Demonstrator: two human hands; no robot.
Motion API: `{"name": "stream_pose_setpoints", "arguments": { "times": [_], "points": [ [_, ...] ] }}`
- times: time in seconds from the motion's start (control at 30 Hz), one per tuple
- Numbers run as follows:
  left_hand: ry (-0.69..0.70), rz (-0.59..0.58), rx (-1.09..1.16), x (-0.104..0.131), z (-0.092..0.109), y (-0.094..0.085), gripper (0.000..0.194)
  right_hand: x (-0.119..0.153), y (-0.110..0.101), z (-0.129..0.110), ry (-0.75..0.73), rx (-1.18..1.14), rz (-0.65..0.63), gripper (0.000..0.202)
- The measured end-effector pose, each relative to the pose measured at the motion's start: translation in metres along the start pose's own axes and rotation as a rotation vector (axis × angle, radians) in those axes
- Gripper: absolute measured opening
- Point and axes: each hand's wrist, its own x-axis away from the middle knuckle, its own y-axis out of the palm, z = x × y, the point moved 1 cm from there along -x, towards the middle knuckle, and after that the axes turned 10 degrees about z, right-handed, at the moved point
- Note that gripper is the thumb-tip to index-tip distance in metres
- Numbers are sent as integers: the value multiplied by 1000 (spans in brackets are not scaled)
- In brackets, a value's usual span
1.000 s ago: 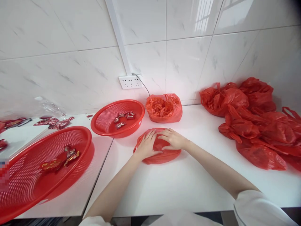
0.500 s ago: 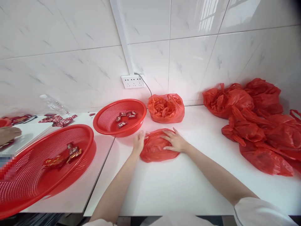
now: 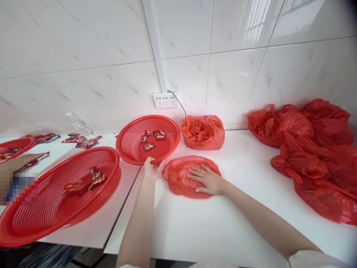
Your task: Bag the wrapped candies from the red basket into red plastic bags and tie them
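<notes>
In the gripped basket [image 3: 166, 147], packets [image 3: 160, 135] bear pale, illegible print [image 3: 149, 146].

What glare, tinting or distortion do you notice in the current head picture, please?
In the head view, bright window-like glare sits on the wall tiles at upper right; in the head view, the large basket looks stretched toward the left edge, a reddish cast tints the table beside it.

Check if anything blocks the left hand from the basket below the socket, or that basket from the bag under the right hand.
Nothing visible blocks the left hand; it is at the near rim of the basket. Between the basket and the bag under the right hand, only the left hand itself intrudes.
</notes>
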Motion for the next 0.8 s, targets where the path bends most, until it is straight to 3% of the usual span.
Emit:
{"name": "stream_pose_setpoints", "arguments": {
  "times": [0.17, 0.37, 0.5, 0.63, 0.8],
  "points": [
    [125, -63, 55, 12, -5, -7, 13, -8, -16, 0, -57, 175, 241, 59],
    [259, -199, 7, 24, -6, -5, 9, -38, -72, -20, 58, 225, 593, 45],
    [218, -239, -31, 33, -19, -3, 18, -54, -102, -38, 147, 111, 745, 43],
    [39, -332, -115, 46, -36, 1, 24, -58, -105, -47, 175, 55, 721, 40],
    [36, -397, -141, 57, -56, 4, 32, -54, -90, -39, 208, 54, 485, 53]
  ]
}}
